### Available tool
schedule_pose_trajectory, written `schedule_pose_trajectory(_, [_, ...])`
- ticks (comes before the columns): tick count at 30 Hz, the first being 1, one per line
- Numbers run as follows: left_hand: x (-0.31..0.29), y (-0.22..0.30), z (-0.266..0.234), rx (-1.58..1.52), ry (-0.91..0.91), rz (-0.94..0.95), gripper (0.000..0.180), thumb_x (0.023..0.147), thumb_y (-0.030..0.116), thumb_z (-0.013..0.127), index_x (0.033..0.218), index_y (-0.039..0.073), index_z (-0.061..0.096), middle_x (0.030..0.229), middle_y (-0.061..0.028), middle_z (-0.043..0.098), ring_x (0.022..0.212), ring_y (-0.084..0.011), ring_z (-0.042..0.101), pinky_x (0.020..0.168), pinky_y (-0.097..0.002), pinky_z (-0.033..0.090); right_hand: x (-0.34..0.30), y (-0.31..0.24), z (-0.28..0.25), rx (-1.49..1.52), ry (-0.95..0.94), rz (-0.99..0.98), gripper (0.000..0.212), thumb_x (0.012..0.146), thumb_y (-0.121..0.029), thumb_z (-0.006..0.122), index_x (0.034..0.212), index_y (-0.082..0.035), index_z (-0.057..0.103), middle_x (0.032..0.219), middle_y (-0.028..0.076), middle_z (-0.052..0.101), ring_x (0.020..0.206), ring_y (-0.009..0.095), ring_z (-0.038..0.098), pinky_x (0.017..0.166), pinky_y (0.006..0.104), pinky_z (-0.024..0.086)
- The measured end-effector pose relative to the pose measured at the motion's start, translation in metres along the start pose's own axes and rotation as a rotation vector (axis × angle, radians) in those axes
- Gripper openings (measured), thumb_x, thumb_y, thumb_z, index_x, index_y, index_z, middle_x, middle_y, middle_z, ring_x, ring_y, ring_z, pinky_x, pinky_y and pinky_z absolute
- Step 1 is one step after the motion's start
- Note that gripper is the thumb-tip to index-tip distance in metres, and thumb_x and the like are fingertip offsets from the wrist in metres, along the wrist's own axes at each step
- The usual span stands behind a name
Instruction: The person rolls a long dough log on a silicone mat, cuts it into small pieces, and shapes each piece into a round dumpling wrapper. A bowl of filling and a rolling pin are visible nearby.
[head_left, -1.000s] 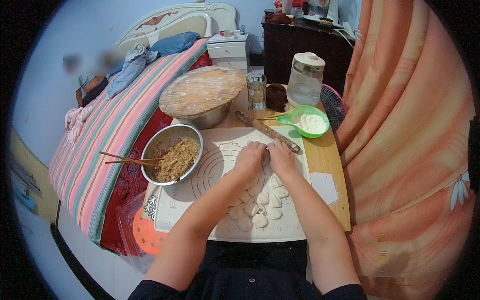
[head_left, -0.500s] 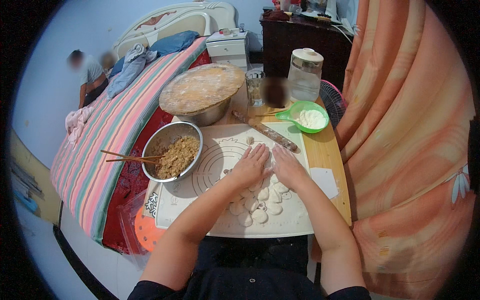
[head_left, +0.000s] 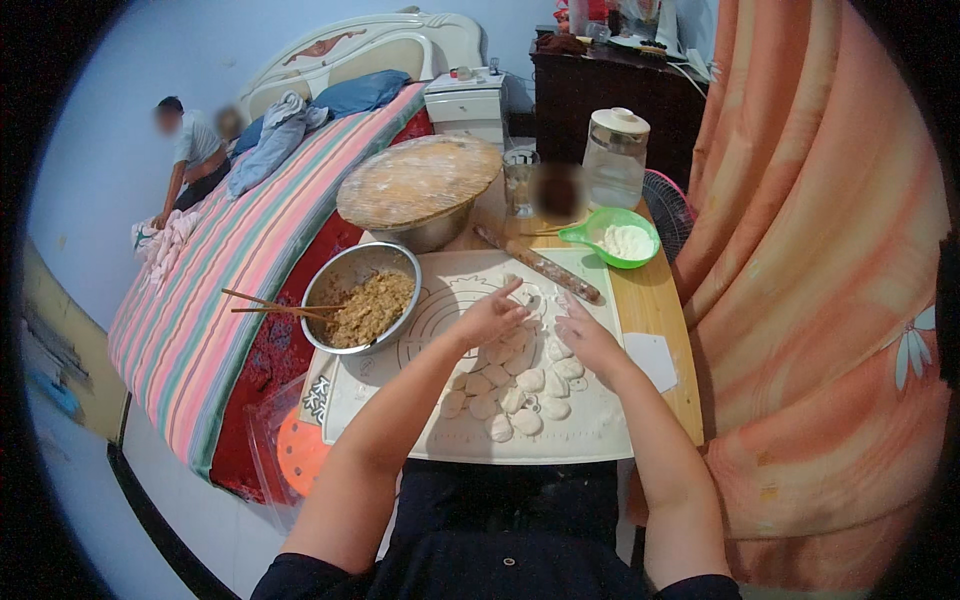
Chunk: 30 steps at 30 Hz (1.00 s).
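Over the white printed kneading mat point(head_left: 400, 440), my left hand point(head_left: 495, 313) hovers with its fingers stretched out and parted, nothing in it. Opposite it, my right hand point(head_left: 588, 335) is also open, fingers pointing inward. Between and below them lie several small flattened pieces of white dough point(head_left: 527, 421), bunched on the mat, some partly hidden by my hands. A lone dough bit point(head_left: 512, 281) sits just beyond my left fingertips. Past my right hand, a flour-dusted rolling pin point(head_left: 540, 264) lies slantwise.
At left stands a metal bowl point(head_left: 310, 285) of brown filling with chopsticks point(head_left: 270, 304). Behind are a covered basin point(head_left: 420, 180), a glass point(head_left: 519, 185), a water jug point(head_left: 615, 160) and a green scoop of flour point(head_left: 585, 235). A curtain point(head_left: 800, 300) hangs at right. Another person point(head_left: 195, 150) is by the bed.
Both hands have lifted off the dough pieces and moved apart, my left one to the left, uncovering more of the pieces. The view has shifted slightly.
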<state>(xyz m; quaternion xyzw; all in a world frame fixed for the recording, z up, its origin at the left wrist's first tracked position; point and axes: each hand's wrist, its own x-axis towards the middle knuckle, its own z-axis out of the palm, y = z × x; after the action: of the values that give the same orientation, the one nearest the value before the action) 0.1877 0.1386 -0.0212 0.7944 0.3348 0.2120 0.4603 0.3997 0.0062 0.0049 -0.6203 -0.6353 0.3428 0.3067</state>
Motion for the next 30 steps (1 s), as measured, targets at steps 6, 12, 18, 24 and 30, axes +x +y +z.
schedule_pose_trajectory(6, [0.017,0.008,-0.014,0.308,0.412,0.044,0.028,0.094,0.011,0.059,0.121,0.006,0.065,0.120,-0.0195,0.061,0.108,-0.0311,0.062,0.091,-0.0371,0.049,0.002,0.027,0.013,0.154,0.393,-0.114,0.040,0.102,-0.031,0.049,0.125,-0.001,0.063,0.139,0.018,0.055,0.132,0.029,0.048,0.107,0.0342,0.038])
schedule_pose_trajectory(12, [0.034,-0.012,-0.008,0.597,0.292,0.070,0.029,0.087,0.011,0.060,0.115,0.007,0.066,0.106,-0.0185,0.063,0.104,-0.0376,0.059,0.090,-0.0441,0.049,-0.002,0.031,0.017,0.288,0.553,0.075,0.036,0.104,-0.029,0.046,0.115,-0.001,0.066,0.108,0.013,0.070,0.102,0.022,0.063,0.092,0.0334,0.047])
schedule_pose_trajectory(18, [0.042,-0.002,0.003,0.550,0.250,0.085,0.035,0.082,0.016,0.070,0.115,0.005,0.063,0.105,-0.0189,0.060,0.101,-0.0389,0.058,0.088,-0.0452,0.049,-0.004,0.021,0.017,0.106,0.552,0.083,0.031,0.101,-0.027,0.048,0.106,-0.005,0.068,0.104,0.020,0.069,0.096,0.035,0.066,0.084,0.0405,0.050])
schedule_pose_trajectory(24, [0.046,0.012,0.021,0.668,0.307,0.237,0.033,0.079,0.012,0.072,0.107,0.005,0.057,0.102,-0.0165,0.057,0.102,-0.0377,0.056,0.085,-0.0466,0.049,0.000,0.027,0.022,0.097,0.583,0.010,0.027,0.099,-0.024,0.049,0.102,-0.004,0.067,0.101,0.018,0.067,0.096,0.037,0.063,0.084,0.0429,0.049])
schedule_pose_trajectory(30, [0.051,0.013,0.020,0.515,0.118,0.401,0.034,0.082,0.011,0.069,0.114,0.004,0.061,0.103,-0.0178,0.057,0.103,-0.0377,0.057,0.088,-0.0434,0.049,0.000,0.026,0.022,0.070,0.577,0.007,0.026,0.098,-0.022,0.050,0.100,-0.001,0.066,0.102,0.019,0.066,0.097,0.038,0.061,0.085,0.0437,0.048])
